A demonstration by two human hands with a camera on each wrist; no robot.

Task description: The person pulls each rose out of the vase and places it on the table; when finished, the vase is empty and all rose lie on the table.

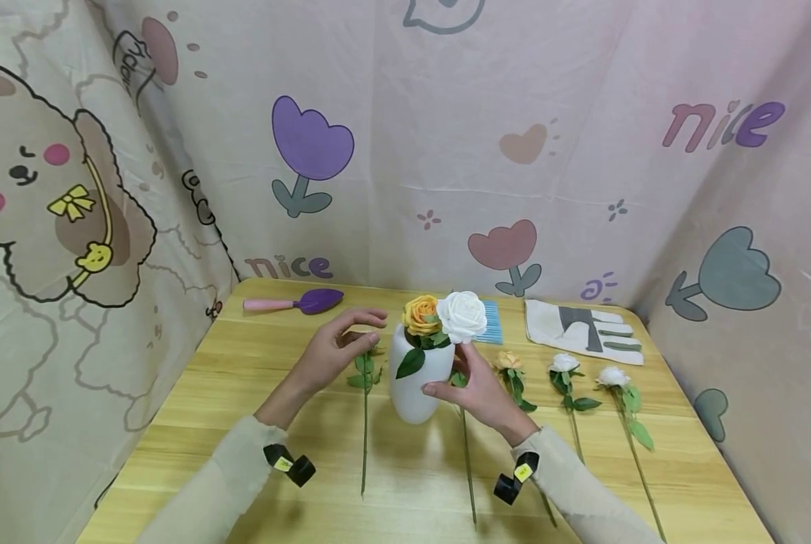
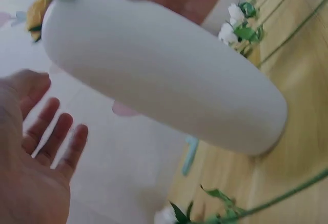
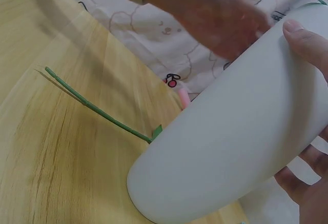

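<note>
A white vase (image 1: 415, 385) stands on the wooden table, with a yellow rose (image 1: 422, 314) and a white rose (image 1: 463, 316) at its mouth. My right hand (image 1: 483, 389) grips the vase from the right side; in the right wrist view the thumb (image 3: 307, 42) lies across its upper wall and the fingers reach behind it. To the left of the vase is my left hand (image 1: 327, 351), raised near mouth height and holding nothing. Its fingers (image 2: 48, 126) are spread and apart from the vase in the left wrist view. The flower stems inside the vase are hidden.
A leafy stem (image 1: 365, 423) lies left of the vase. On the right lie a peach rose (image 1: 509, 361) and two white roses, one nearer (image 1: 565, 363) and one farther right (image 1: 612, 376). Along the back are a purple trowel (image 1: 320, 301), a blue ridged item (image 1: 491, 323) and a work glove (image 1: 582, 331).
</note>
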